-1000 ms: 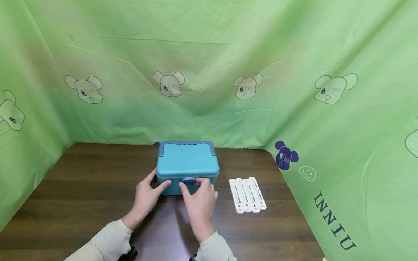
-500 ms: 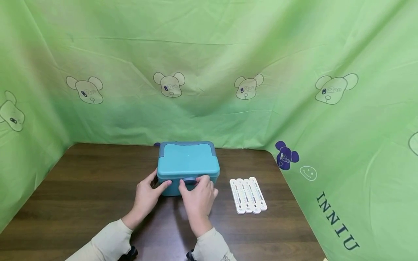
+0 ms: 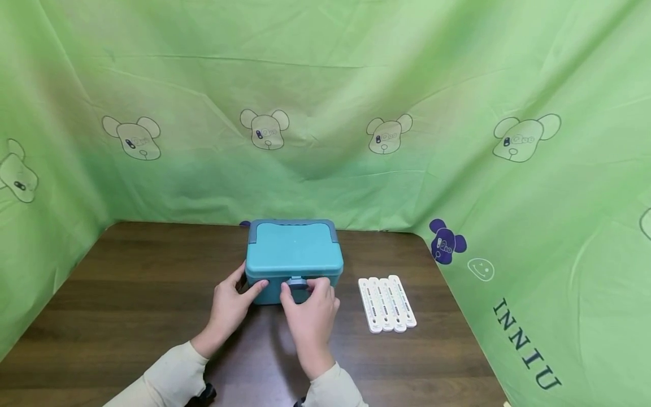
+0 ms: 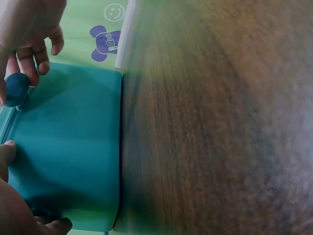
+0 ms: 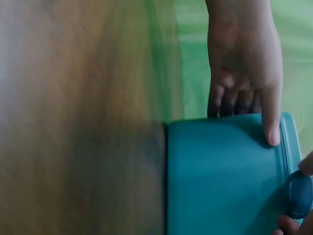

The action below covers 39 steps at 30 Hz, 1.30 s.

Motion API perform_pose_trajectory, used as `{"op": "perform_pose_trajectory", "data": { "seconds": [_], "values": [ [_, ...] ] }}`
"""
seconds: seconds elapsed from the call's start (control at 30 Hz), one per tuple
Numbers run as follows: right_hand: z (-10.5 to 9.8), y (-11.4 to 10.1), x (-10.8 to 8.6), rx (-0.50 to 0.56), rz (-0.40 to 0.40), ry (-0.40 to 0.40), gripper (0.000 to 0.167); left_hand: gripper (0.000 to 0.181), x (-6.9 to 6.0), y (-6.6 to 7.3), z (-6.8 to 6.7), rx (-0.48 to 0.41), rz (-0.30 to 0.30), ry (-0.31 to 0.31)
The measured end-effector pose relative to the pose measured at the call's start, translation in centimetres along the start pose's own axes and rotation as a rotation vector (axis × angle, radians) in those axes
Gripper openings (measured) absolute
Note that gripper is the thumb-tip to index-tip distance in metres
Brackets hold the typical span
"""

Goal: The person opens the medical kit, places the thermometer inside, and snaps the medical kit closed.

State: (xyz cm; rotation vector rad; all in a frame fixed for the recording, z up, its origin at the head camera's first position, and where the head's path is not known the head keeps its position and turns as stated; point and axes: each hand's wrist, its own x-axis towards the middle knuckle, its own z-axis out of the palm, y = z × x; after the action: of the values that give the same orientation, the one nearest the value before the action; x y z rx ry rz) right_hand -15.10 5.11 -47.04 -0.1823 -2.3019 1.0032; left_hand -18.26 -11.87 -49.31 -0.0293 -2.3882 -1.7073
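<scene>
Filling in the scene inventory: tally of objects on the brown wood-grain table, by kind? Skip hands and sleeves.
Teal rectangular plastic-looking box: 1
Long flat white plastic-looking strips, lying side by side: 4
Total: 5

Green cloth (image 3: 325, 62), outlined bear heads (image 3: 267, 135) across upper frame; purple bear (image 3: 444, 244), smiley (image 3: 480, 269), dark lettering (image 3: 518, 339) at right. Wood-grain surface (image 3: 152, 282) below; four white strips (image 3: 385, 302) right of centre.

The brown wood-grain table (image 3: 137, 299) carries a closed blue box (image 3: 295, 246) and, near its right side, four white sticks (image 3: 381, 305) lying side by side.
</scene>
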Motion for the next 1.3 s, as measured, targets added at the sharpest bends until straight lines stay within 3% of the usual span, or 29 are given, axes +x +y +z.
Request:
{"op": "perform_pose_trajectory", "data": {
  "seconds": [0.17,0.3,0.63,0.9,1.0,1.13,1.23,1.3],
  "values": [
    [-0.1,0.4,-0.8,0.145,0.069,-0.008,0.042,0.088,0.0,0.1,0.0,0.009,0.003,0.001],
    [-0.5,1.1,-0.9,0.238,0.079,-0.003,0.037,0.088,-0.2,0.0,0.0,0.005,-0.002,-0.003],
    [-1.2,3.9,-0.3,0.359,-0.015,-0.108,0.029,0.089,0.0,0.0,0.0,-0.01,0.009,0.002],
    [-1.4,5.2,0.7,0.333,-0.114,-0.192,0.027,0.088,0.1,-0.1,-0.1,-0.002,0.003,-0.002],
    [-1.7,5.4,1.3,0.329,-0.123,-0.27,0.027,0.088,0.3,0.0,-0.2,0.011,0.007,-0.013],
    [-3.0,6.1,2.8,0.322,-0.146,-0.447,0.025,0.083,0.6,-0.2,-0.8,0.06,0.037,-0.047],
    [-4.8,7.3,4.3,0.303,-0.232,-0.556,0.026,0.079,0.6,-0.2,-1.6,0.116,0.077,-0.079],
    [-6.4,8.1,5.6,0.299,-0.316,-0.578,0.028,0.078,0.6,-0.1,-2.3,0.164,0.111,-0.089]
  ]
}}
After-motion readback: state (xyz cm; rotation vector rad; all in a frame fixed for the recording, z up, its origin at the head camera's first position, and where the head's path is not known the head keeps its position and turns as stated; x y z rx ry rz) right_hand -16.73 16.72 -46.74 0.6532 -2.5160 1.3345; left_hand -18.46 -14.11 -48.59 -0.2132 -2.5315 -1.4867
